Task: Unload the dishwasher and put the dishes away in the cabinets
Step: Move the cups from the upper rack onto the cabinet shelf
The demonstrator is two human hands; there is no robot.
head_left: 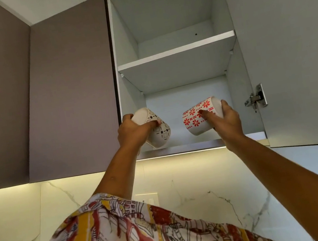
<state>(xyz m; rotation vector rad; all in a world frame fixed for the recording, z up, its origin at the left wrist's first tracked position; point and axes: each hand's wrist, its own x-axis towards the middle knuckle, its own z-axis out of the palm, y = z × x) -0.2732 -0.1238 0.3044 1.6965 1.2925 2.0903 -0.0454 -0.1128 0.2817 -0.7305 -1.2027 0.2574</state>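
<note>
**Both hands raise patterned cups into the open cabinet**

Left hand [132, 132] grips a white cup with a black pattern [161, 130], fingers curled round its side and one end. Right hand [228, 123] grips a white cup with red flowers [198, 117] in the same way, with one finger laid along the printed wall. Both cups are tilted, and which end is the mouth cannot be told from this angle.

Both arms reach up, and the cups sit side by side but apart in the lower compartment of the open cabinet [188, 98], just above its bottom front edge. Whether either cup touches the cabinet floor cannot be seen. A white shelf [176, 52] divides the cabinet above them.

The cabinet's door [289, 44] stands open on the right, with a metal hinge [256, 99] showing on its inner face. A closed brown door [72, 93] is next to the opening on the left. Below the cabinets a light strip [181, 153] glows over a veined marble backsplash [184, 175] with a wall plate [147, 200]. A printed red, yellow and white sleeve [120, 233] fills the foreground.
</note>
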